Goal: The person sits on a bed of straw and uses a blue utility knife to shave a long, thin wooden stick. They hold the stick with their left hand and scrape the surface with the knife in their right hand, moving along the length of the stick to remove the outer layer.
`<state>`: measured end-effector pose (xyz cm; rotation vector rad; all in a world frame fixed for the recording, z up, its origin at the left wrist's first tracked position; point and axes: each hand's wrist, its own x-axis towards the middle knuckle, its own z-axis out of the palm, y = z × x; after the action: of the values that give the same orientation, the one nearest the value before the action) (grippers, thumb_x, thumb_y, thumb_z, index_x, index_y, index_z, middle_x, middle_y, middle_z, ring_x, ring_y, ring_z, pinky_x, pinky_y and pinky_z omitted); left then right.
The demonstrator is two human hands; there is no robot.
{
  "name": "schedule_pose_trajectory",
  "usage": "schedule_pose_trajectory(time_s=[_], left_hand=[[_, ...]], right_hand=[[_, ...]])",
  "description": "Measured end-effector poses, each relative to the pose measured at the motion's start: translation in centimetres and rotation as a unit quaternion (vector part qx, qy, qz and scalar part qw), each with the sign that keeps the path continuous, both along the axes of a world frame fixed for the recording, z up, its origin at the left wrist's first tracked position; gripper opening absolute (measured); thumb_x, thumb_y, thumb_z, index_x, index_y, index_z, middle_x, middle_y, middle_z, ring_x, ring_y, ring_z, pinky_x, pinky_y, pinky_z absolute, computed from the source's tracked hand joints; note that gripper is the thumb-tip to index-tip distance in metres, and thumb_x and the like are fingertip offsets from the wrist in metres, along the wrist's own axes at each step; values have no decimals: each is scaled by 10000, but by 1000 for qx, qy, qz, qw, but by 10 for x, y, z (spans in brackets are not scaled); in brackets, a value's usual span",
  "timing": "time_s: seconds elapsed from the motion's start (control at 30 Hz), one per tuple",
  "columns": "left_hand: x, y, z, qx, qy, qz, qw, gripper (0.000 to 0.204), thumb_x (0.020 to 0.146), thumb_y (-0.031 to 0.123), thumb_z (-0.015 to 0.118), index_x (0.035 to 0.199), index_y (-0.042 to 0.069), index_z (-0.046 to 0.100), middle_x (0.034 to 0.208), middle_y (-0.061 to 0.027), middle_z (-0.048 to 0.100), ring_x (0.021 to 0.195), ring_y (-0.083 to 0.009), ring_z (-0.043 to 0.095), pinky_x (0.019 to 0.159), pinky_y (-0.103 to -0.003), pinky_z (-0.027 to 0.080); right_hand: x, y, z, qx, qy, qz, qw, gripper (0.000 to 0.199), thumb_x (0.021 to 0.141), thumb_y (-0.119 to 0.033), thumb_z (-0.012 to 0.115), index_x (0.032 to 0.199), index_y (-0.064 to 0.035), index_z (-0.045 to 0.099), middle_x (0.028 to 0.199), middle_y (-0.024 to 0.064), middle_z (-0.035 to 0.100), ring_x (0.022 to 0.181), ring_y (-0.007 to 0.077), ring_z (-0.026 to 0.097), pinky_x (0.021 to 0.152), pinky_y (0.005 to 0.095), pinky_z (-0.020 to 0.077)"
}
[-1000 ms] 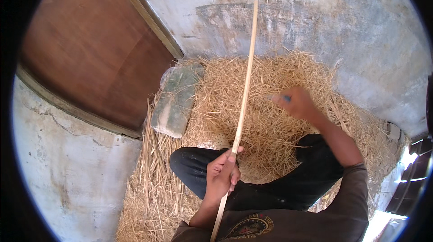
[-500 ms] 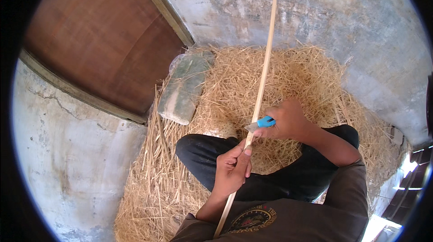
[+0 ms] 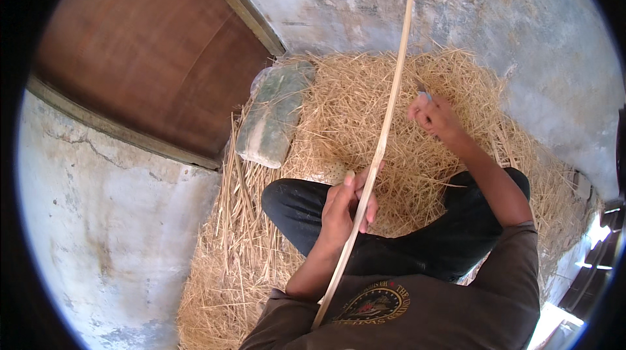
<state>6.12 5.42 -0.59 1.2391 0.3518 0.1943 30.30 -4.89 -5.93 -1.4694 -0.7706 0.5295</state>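
A long, pale bamboo strip (image 3: 389,118) slants up from beside my body, past my lap, toward the wall. My left hand (image 3: 339,213) holds it loosely near its lower part, the thumb raised off it and the fingers curled behind. Off to the right of the strip and apart from it, my right hand (image 3: 435,117) is closed on a small knife (image 3: 425,96). A little of the knife's light blue handle shows at the fingers, with the dark blade pointing away from me; the rest of the handle is hidden in the hand.
Loose straw-like shavings (image 3: 352,96) heap around my crossed legs (image 3: 293,210). A greenish stone-like slab (image 3: 274,115) lies at the far left, next to a bundle of thin strips (image 3: 235,200). Beyond are a brown door panel (image 3: 156,57) and a worn plaster wall (image 3: 495,17).
My right hand with the knife has left the strip and moved away and to the right. My left hand's thumb has lifted, and the strip has shifted farther out toward the wall.
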Motion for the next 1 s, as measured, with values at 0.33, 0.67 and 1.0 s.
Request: schedule_pose_trajectory(time_s=[0.33,0.67,1.0], left_hand=[[-16,-27,-14,70,53,-94,992,501,1009,350,334,1317,-32,435,514,-15,456,391,-67,390,396,-185,333],[-42,-16,-52,643,88,-74,757,533,839,212,657,1291,0,470,949,-204,636,818,-372,617,730,-404,502],[3,65,192,737,-294,295,532,335,867,-50,495,1198,-38,542,1117,-177,609,1003,-299,593,876,-382,467]], right_hand=[[24,-7,40,80,196,-83,974,268,902,-294,617,841,-36,585,471,-74,312,387,40,291,366,218,228],[32,-7,74,9,-25,-107,994,314,923,-333,578,797,-46,596,504,-75,374,411,52,325,412,216,285],[18,73,189,-114,-356,155,914,259,912,-305,559,803,-75,611,611,0,501,526,103,449,509,278,409]])
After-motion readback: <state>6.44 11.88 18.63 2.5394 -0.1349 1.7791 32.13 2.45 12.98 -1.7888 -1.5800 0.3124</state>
